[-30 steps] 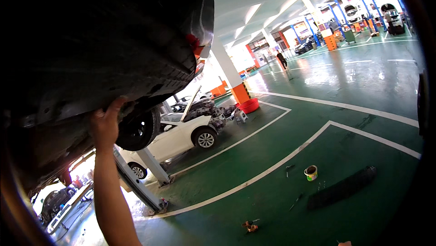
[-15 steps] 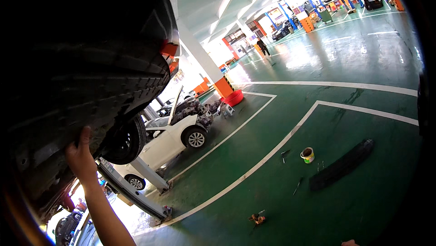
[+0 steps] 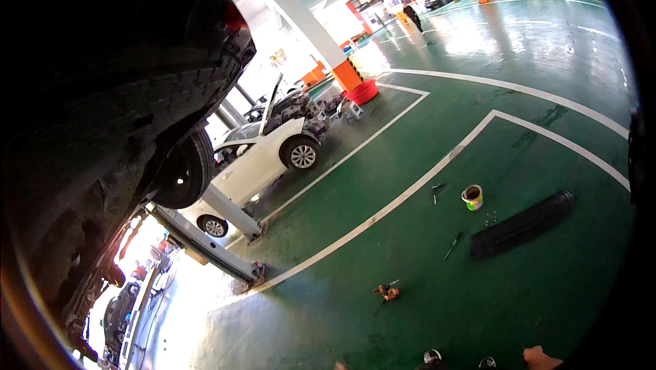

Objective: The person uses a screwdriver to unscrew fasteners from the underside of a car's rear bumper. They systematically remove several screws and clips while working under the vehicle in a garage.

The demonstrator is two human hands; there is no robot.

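Only the edge of my left hand (image 3: 339, 366) shows at the bottom of the view; its fingers are cut off. Farther right, part of my right hand (image 3: 542, 358) rises over the lower edge, beside the tip of a shoe (image 3: 486, 362). Too little of it shows to tell how its fingers are held. Overhead and to the left hangs the dark underside of a raised car (image 3: 102, 131), with a wheel (image 3: 195, 172). Neither hand touches it. A cordless power tool (image 3: 387, 293) lies on the green floor ahead of me.
A long black panel (image 3: 523, 225), an open can (image 3: 472, 196), small fasteners (image 3: 490, 218) and slim hand tools (image 3: 452, 245) lie on the floor at right. A lift post (image 3: 205, 247) stands left, before a white car (image 3: 260, 158) with its front stripped. Someone (image 3: 413, 17) walks far off.
My left hand has come down from the car's underside to the lower edge of the view. More of my right hand shows. The view has tilted down, bringing shoe tips in.
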